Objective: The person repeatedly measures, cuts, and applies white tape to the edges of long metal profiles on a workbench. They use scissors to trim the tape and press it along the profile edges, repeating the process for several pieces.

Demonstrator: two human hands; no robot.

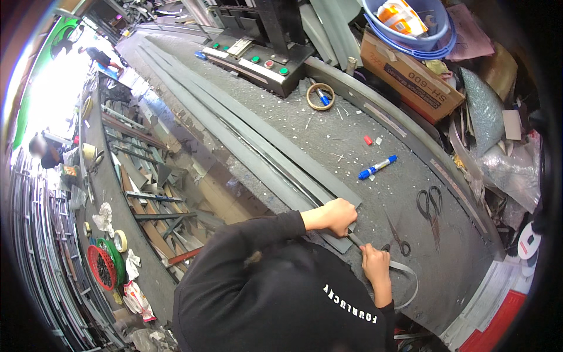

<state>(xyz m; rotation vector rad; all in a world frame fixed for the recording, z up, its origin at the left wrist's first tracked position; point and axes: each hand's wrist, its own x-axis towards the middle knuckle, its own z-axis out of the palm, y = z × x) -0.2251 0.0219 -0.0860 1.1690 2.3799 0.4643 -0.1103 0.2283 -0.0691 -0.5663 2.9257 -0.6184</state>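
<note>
Clenching the left hand (338, 217) into a fist over the near end of the long grey bars (319, 183); cannot tell its exact hold, hidden under the curled fingers. Grasping a thin grey strip (403, 267) between thumb and fingers of the right hand (377, 268), just off the bars' near end. Showing as a short stretch between both hands, then curving out past the right hand in a loose loop over the bench (460, 281), toward its near edge. Laid side by side, in the bars' case, lengthwise from the left hand toward the bench's far end.

Just beside the right hand, small scissors (396, 237), with blades toward the far end. Nearer the bench's right edge, black-handled scissors (434, 217), with blades toward the near edge. Farther along, between bars and right edge, a blue-and-white marker (378, 167) and a red cap (368, 140). Beyond these, near the right edge, a tape roll (309, 98) around something blue. Farther still, a control box (252, 58) with green and red buttons.

Past the right edge, a cardboard box (410, 76) under a blue bucket (381, 29). Off to the left, a red basket (92, 258) touching a green basket (119, 258).
</note>
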